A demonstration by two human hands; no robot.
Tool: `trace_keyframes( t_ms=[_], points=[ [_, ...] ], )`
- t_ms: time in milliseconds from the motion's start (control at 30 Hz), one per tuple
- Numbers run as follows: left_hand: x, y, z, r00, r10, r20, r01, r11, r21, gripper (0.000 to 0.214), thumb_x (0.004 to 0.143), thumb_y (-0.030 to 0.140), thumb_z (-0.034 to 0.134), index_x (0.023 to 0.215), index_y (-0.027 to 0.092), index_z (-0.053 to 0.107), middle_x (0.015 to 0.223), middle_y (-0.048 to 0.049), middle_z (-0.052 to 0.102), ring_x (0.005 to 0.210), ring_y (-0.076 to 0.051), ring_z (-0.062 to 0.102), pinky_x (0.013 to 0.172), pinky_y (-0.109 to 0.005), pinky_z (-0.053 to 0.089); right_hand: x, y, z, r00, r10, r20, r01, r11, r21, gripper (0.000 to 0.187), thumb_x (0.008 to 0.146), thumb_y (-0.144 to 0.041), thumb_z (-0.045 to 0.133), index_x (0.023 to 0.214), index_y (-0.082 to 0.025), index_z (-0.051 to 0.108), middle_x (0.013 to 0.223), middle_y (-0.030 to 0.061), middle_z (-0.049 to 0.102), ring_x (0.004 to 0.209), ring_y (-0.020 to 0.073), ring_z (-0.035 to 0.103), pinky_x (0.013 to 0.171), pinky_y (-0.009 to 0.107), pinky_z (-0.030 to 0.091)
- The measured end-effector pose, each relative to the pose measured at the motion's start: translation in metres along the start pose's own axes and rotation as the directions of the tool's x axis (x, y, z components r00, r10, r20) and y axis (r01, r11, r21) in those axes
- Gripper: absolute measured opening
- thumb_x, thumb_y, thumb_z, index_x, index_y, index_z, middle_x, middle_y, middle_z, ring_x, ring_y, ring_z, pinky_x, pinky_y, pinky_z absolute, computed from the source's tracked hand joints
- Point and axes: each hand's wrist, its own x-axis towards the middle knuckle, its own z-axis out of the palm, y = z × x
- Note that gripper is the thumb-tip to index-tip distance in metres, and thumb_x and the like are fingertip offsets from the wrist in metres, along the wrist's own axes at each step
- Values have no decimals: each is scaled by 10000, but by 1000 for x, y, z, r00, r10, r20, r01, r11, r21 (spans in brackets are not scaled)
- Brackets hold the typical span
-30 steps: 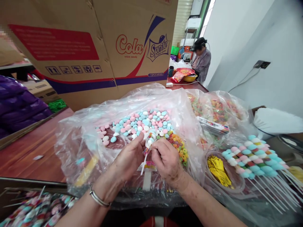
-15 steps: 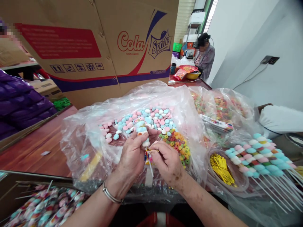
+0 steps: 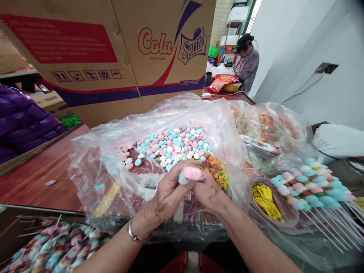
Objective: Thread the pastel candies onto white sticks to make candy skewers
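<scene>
A wrapped marshmallow candy stick [image 3: 192,173] points its pink end up toward me, with a blue piece beside the pink one. My left hand [image 3: 170,185] is closed around it from the left. From the right, my right hand [image 3: 209,191] is closed against its lower part, its fingertips hidden behind the candy and the other hand. Behind the hands, pink, blue and white candy pieces [image 3: 176,142] lie loose on clear plastic sheeting [image 3: 96,151]. Colourful ring gummies [image 3: 216,168] are heaped just beyond my right hand.
A tub [image 3: 294,218] of gold twist ties [image 3: 265,201] stands right, beside stacked marshmallow skewers [image 3: 315,184]. Bagged gummies [image 3: 267,125] lie behind. A large carton [image 3: 167,79] blocks the back; a box of wrapped sticks [image 3: 57,246] is lower left. Another person [image 3: 247,62] sits far back.
The candy stick has tipped so its top end faces me, and its white stick is hidden now. The right hand has moved up and closer against the left.
</scene>
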Motion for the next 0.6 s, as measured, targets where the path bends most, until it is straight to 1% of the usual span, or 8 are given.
trace_keyframes(
  t_ms=[100, 167, 267, 333, 400, 433, 500, 600],
  points=[
    [7, 4, -8, 918, 265, 294, -333, 919, 210, 314, 885, 75, 497, 1131, 229, 618, 1182, -103, 627, 1254, -289, 470, 1057, -506, 374, 1, 2, -5, 1000, -14, -5, 15, 994, 109, 81, 726, -257, 561, 698, -199, 611, 666, 2, 565, 613, 144, 488, 533, 251, 412],
    [5, 8, -13, 851, 305, 428, -476, 793, 381, 353, 880, 35, 473, 1133, 224, 631, 1305, -130, 559, 1314, -297, 396, 1057, -509, 369, 4, 6, -10, 998, -30, -50, 36, 990, 133, 106, 766, -252, 534, 697, -194, 591, 660, -8, 539, 611, 130, 480, 542, 240, 406],
    [-12, 16, -19, 875, 299, 381, -477, 662, 578, 367, 886, 27, 475, 1133, 236, 648, 1282, -129, 558, 1240, -269, 440, 997, -438, 414, 9, 9, -20, 975, -108, -192, 113, 994, 13, 129, 800, -233, 550, 679, -189, 555, 632, -44, 471, 597, 99, 430, 549, 210, 365],
    [-26, 21, -20, 965, 191, 177, -260, 766, 589, 282, 900, 76, 490, 1068, 225, 660, 1038, -92, 626, 992, -211, 551, 852, -343, 465, 9, 5, -22, 947, -205, -249, 185, 977, -102, 138, 812, -224, 555, 679, -187, 549, 624, -52, 457, 593, 93, 414, 549, 203, 351],
    [-35, 25, -18, 974, -224, 17, 201, 903, 381, 202, 949, 229, 463, 898, 191, 655, 786, -45, 615, 734, -163, 562, 673, -274, 458, 7, -2, -18, 919, -306, -246, 259, 943, -207, 137, 828, -202, 535, 693, -185, 556, 632, -47, 471, 601, 95, 429, 570, 207, 365],
    [-37, 26, -16, 889, -457, 24, 444, 873, 201, 306, 971, 328, 421, 818, 181, 642, 707, -34, 607, 649, -150, 547, 603, -257, 440, 4, -5, -14, 907, -355, -228, 296, 920, -258, 138, 834, -187, 524, 702, -183, 561, 645, -41, 484, 613, 98, 448, 588, 210, 378],
    [-33, 26, -10, 723, -684, 90, 685, 695, -220, 480, 969, 486, 338, 763, 171, 635, 650, -41, 624, 590, -156, 556, 560, -259, 447, -2, -10, -1, 880, -448, -158, 378, 862, -338, 139, 841, -158, 501, 725, -177, 577, 690, -20, 520, 655, 108, 490, 633, 222, 402],
    [-18, 24, -2, 613, -785, 85, 641, 433, -634, 416, 895, 504, 496, 751, 150, 659, 705, -63, 673, 680, -196, 635, 642, -297, 515, -12, -5, 20, 856, -516, -43, 464, 802, -376, 161, 835, -136, 482, 714, -173, 582, 713, -2, 544, 696, 120, 518, 682, 243, 420]
  ],
)
